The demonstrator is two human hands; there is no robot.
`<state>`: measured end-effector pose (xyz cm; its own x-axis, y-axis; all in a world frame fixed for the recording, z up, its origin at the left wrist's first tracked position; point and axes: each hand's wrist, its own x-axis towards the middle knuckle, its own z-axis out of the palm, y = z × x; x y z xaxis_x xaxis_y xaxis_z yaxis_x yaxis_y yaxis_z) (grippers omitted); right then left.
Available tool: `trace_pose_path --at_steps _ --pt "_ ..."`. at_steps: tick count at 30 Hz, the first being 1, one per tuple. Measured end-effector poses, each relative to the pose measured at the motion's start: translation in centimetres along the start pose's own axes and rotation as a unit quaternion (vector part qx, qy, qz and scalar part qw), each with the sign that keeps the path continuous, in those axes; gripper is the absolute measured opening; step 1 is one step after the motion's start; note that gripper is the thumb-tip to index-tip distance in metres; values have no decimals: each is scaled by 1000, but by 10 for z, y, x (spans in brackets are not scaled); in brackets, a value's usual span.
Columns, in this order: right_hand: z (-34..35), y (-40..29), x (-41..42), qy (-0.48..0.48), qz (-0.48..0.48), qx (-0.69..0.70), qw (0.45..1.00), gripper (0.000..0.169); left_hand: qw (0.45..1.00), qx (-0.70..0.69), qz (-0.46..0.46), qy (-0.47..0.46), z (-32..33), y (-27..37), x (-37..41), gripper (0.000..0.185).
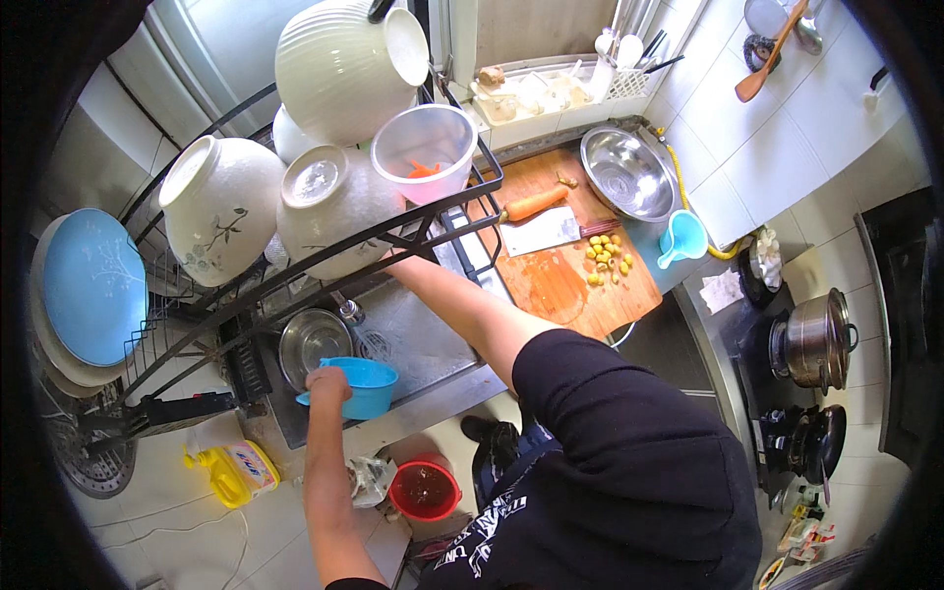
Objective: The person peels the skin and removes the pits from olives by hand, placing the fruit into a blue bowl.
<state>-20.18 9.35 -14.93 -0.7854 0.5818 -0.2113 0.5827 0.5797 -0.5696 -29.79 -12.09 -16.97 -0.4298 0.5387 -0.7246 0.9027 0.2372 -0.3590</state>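
Note:
My left hand grips the rim and handle side of a blue plastic scoop-like bowl at the front edge of the sink. Behind it, a round stainless steel bowl stands in the sink beside a wire whisk. My right arm reaches over the metal sink toward the tap side. Its hand is hidden behind the upturned patterned ceramic bowl and the bars of the black dish rack.
Right of the sink, a wooden cutting board bears a carrot, a cleaver and small yellow-green pieces. A steel basin and a turquoise scoop are beside it. Below are a red bucket and a yellow detergent jug.

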Motion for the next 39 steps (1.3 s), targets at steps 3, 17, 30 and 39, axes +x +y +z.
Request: trace_pose_path --at_steps 3,17,30,39 --pt "-14 -1 0 -10 31 -40 999 34 991 100 -48 -68 -13 -9 -4 27" --pt "-42 199 -141 -225 18 189 956 20 946 177 -185 -198 -21 -14 12 17" --pt "-65 312 -71 147 -38 -333 931 12 937 211 -183 -211 -17 20 -51 21" --pt "-208 292 -156 370 -69 -237 896 38 987 -12 -155 -31 -62 44 -117 26"
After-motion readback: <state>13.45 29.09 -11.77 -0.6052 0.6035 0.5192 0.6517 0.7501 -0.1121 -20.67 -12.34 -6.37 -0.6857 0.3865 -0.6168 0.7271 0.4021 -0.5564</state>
